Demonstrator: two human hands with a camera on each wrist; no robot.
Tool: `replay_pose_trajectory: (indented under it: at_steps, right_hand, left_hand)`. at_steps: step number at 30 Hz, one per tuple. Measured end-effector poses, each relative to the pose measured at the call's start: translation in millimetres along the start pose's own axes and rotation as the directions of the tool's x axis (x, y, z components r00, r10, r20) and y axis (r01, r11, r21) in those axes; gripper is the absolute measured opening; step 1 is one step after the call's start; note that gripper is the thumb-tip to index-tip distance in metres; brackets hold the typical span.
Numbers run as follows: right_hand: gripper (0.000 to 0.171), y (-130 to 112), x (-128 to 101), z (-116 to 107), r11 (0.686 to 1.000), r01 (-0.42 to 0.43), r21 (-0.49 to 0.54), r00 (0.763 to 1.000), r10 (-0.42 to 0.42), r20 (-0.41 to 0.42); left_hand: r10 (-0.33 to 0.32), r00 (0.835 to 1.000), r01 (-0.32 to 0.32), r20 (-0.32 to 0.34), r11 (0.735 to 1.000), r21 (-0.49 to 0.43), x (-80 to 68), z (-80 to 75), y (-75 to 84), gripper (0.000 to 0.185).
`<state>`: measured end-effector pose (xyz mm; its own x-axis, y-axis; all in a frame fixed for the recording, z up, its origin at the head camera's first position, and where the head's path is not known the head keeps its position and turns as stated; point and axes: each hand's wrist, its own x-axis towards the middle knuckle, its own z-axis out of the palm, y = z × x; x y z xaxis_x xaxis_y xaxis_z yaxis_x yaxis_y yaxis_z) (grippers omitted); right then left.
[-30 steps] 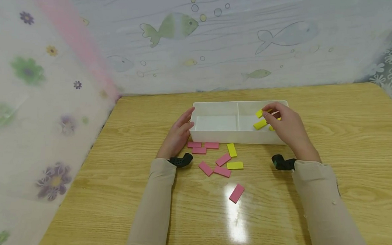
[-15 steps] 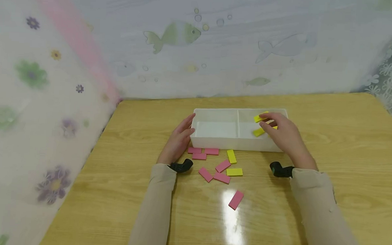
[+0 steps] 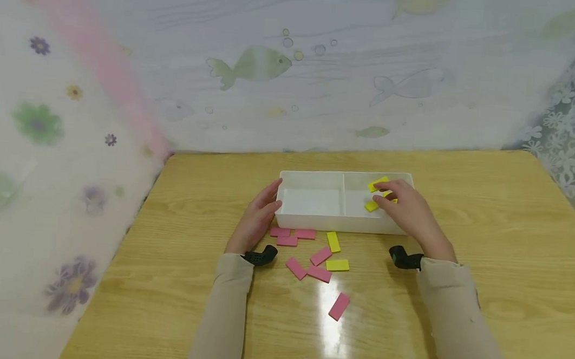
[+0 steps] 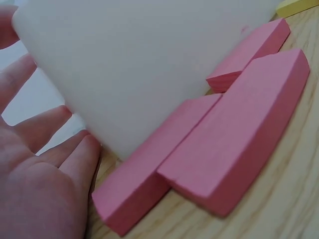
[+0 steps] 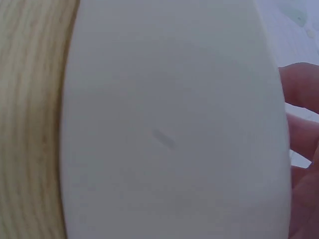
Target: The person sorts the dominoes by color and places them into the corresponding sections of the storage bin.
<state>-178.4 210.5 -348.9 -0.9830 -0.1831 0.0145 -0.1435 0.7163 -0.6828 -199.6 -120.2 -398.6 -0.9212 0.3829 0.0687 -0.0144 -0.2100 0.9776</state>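
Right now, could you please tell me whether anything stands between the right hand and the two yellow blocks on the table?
Yes, the front wall of the white divided box: the right hand reaches over it, while those yellow blocks lie outside. Nothing else visible intervenes.

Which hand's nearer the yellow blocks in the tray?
Right. The right hand is at the yellow blocks; the left hand is at the left end of the tray.
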Motion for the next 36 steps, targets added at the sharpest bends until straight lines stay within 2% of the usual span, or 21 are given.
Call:
replay_pose_trajectory:
  at_steps: [6, 12, 20, 24, 28, 30, 33, 36]
  right_hand:
    - [0.042, 7.7, -12.0, 4.5, 0.999, -0.026, 0.022, 1.0, 0.025, 0.013]
    - [0.045, 9.2, -17.9, 7.9, 0.998, -0.04, 0.043, 0.999, 0.039, 0.021]
    - [0.04, 7.4, -17.5, 4.9, 1.0, 0.009, 0.028, 1.0, -0.008, -0.024]
    - [0.038, 7.4, -17.4, 3.9, 0.997, 0.042, 0.058, 0.995, -0.036, -0.092]
    - [0.031, 3.9, -23.3, 1.8, 0.983, 0.116, 0.141, 0.975, -0.086, -0.206]
    - [0.028, 0.3, -28.1, 0.5, 0.973, 0.155, 0.17, 0.967, -0.114, -0.228]
    - [0.026, -3.2, -34.6, 2.5, 0.968, 0.178, 0.177, 0.97, -0.142, -0.199]
    - [0.025, -4.2, -40.5, 9.0, 0.967, 0.199, 0.159, 0.976, -0.18, -0.126]
  left_hand:
    - [-0.023, 1.0, 0.023, 0.021, 1.0, 0.01, -10.3, 3.4, -6.3, 0.051]
    - [-0.033, 0.999, 0.032, 0.006, 0.999, 0.021, -18.4, 7.8, -12.5, 0.051]
    - [-0.021, 1.0, 0.022, -0.021, 0.999, 0.031, -18.0, 13.8, -12.1, 0.049]
    - [-0.024, 0.998, 0.027, -0.05, 0.997, 0.066, -15.2, 14.9, -8.4, 0.049]
    - [-0.01, 0.997, 0.018, -0.075, 0.995, 0.103, -12.4, 14.7, -4.7, 0.048]
    - [-0.005, 0.997, 0.013, -0.08, 0.994, 0.104, -11.6, 13.8, -3.9, 0.048]
    - [-0.006, 0.996, 0.015, -0.086, 0.994, 0.108, -12.0, 12.5, -5.1, 0.048]
    - [0.005, 0.997, 0.003, -0.083, 0.995, 0.097, -11.3, 11.4, -5.5, 0.049]
